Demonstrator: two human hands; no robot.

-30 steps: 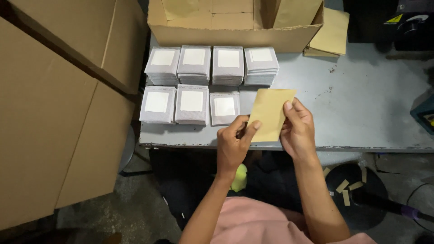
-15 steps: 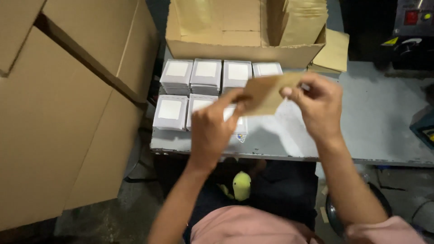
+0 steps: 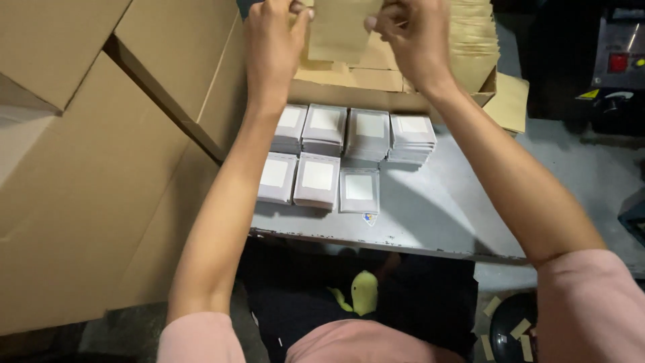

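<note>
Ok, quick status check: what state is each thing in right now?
left hand: pinching the envelope's left edge
right hand: pinching its right edge
brown envelope: held up flat over the open box
cardboard box: open, paper envelopes inside
white packets: stacked in two rows on the table
grey table: bearing the stacks

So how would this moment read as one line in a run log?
left hand: holding brown envelope | right hand: same envelope | over open carton | white packs stacked on table
</note>
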